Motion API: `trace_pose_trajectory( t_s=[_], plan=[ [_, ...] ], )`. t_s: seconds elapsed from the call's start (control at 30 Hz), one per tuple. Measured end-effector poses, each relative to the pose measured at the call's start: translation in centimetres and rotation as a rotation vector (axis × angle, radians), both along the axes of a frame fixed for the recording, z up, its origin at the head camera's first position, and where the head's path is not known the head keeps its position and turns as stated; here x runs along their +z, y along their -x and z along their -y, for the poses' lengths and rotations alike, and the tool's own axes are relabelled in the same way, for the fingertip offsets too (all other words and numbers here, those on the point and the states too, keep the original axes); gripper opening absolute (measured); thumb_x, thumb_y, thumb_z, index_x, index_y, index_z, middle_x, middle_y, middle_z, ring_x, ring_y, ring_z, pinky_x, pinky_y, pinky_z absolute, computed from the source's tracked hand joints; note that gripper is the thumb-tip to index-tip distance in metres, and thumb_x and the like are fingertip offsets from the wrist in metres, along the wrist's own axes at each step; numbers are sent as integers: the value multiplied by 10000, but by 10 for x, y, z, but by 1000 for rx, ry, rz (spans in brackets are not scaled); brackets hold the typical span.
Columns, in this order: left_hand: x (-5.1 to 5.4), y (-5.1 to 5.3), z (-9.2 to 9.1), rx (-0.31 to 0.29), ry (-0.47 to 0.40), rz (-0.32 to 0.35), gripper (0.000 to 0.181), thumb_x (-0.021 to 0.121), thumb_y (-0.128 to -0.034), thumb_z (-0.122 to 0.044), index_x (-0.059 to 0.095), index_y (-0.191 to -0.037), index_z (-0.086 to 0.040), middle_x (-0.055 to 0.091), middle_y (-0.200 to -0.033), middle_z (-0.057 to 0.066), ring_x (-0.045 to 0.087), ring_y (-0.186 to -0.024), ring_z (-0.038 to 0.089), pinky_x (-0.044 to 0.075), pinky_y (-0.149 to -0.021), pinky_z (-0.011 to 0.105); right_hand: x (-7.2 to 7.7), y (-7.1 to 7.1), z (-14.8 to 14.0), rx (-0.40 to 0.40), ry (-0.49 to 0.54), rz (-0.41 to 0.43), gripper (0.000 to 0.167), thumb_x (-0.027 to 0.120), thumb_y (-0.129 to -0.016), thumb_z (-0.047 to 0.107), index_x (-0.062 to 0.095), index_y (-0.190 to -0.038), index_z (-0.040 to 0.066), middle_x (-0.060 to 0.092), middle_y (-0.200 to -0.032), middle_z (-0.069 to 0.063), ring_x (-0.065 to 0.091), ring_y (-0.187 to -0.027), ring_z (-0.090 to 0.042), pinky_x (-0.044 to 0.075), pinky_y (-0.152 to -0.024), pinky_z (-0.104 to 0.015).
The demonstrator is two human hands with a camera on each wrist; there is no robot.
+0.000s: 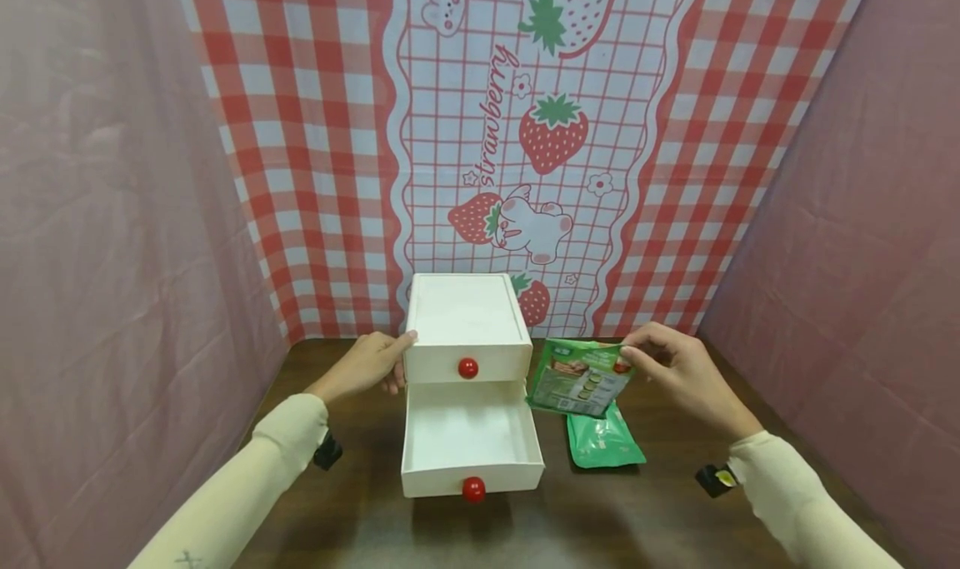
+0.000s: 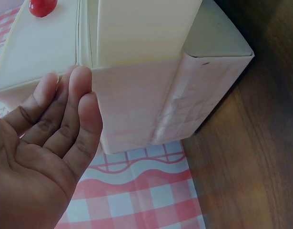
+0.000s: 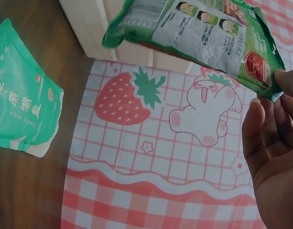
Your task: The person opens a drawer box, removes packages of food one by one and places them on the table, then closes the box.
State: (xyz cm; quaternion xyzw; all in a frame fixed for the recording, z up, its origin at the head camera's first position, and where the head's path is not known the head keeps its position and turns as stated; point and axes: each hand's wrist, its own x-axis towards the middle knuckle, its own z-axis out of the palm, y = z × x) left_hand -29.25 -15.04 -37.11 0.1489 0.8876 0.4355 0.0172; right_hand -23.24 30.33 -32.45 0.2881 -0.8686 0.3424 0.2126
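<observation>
A small white drawer unit [image 1: 468, 306] with red knobs stands on the table, its lower drawer [image 1: 472, 427] pulled out and bare inside. My left hand [image 1: 367, 362] rests against the unit's left side, thumb at the top edge; in the left wrist view its fingers [image 2: 79, 112] lie fairly straight along the white wall. My right hand [image 1: 678, 377] pinches a green printed food packet [image 1: 577, 377] by its upper right corner, holding it just right of the unit. Below that packet, a teal-green pouch [image 1: 603, 444] lies flat on the table.
The dark wooden table [image 1: 360, 502] carries the unit. A red-and-white checked strawberry cloth [image 1: 330, 177] hangs behind, close to the unit's back. Pinkish curtains [image 1: 840, 261] flank both sides.
</observation>
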Motion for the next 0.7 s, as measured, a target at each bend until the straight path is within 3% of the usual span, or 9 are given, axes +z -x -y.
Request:
trace_pose_trajectory(
  t_s=[0.13, 0.43, 0.7],
  plan=[
    [0, 0, 0, -6, 9, -7, 737, 426, -1066, -575, 691, -660, -21, 682, -638, 79, 695, -639, 358, 545, -557, 326, 2, -2, -2, -19, 2, -1, 135, 684, -974, 4, 701, -1073, 95, 685, -911, -32, 602, -673, -94, 522, -578, -303],
    [0, 0, 0, -5, 13, -4, 743, 429, -1063, -583, 692, -660, -18, 687, -640, 85, 696, -641, 367, 538, -550, 327, -15, 13, -24, -59, -19, 34, 113, 705, -990, 134, 704, -1071, 212, 688, -909, 61, 603, -665, -102, 528, -580, -310],
    [0, 1, 1, -14, 7, -7, 749, 424, -1062, -589, 694, -654, -21, 681, -624, 78, 697, -634, 372, 545, -548, 332, -24, 20, -34, -69, -40, 28, 69, 690, -1004, 171, 709, -1054, 216, 682, -907, 72, 611, -662, -104, 514, -574, -289]
  ],
)
